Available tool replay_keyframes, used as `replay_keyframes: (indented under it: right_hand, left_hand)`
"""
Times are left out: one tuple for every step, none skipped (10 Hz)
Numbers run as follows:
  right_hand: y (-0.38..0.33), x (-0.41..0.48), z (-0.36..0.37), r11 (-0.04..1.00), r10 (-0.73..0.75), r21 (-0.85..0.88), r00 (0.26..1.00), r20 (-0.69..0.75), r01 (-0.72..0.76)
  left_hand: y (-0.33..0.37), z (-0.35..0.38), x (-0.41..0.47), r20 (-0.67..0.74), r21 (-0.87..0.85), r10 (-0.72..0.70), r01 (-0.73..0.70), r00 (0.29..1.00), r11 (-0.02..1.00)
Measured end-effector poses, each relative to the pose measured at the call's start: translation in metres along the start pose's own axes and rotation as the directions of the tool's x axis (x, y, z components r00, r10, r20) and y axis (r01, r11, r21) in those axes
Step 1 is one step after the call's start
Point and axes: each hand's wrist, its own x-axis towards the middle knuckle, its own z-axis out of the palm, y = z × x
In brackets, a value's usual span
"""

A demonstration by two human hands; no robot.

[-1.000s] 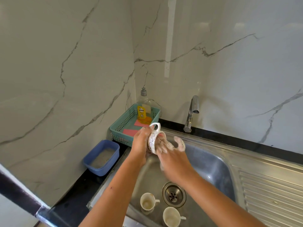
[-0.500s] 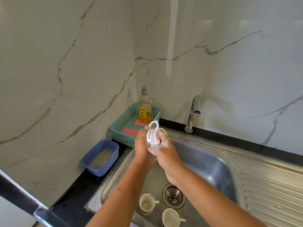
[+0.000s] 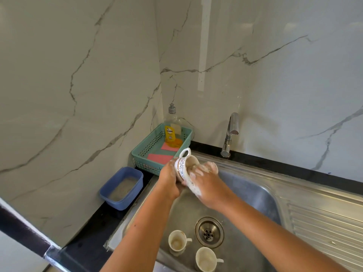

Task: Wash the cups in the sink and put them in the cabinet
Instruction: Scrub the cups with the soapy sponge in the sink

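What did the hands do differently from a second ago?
The right hand slid its soapy cloth around the cup: spread beside it a second ago, closed over it next, now rubbing its mouth. The left hand kept holding the cup, handle up. The two cups in the sink and the tap didn't move.

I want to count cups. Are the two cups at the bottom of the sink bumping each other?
Apart. The head view shows bare steel between the left cup and the right cup on the sink floor.
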Motion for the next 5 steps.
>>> replay_keyframes:
  right_hand:
    - [-0.029, 0.007, -0.007, 0.849, 0.430, 0.317, 0.902, 0.050, -0.422]
    - [-0.060, 0.020, -0.009, -0.056, 0.767, 0.800, 0.487, 0.417, -0.597]
    - [-0.068, 0.023, -0.013, -0.455, 0.705, 0.822, 0.424, 0.568, -0.343]
    - [-0.064, 0.009, -0.017, 0.233, 0.734, 0.805, 0.642, 0.223, -0.546]
    - [-0.038, -0.011, 0.001, 0.943, 0.327, 0.024, 0.910, -0.253, -0.332]
  left_hand:
    - [-0.009, 0.004, -0.002, -0.006, -0.025, 0.169, -0.169, 0.986, 0.985]
    - [-0.018, 0.005, -0.001, -0.015, 0.002, 0.437, -0.437, 0.899, 0.899]
    - [-0.013, 0.005, -0.003, 0.055, -0.070, 0.466, -0.462, 0.883, 0.884]
    - [-0.007, 0.011, -0.008, 0.207, -0.031, 0.353, -0.355, 0.912, 0.934]
    - [-0.001, 0.011, -0.009, 0.334, 0.002, 0.074, -0.080, 0.940, 0.997]
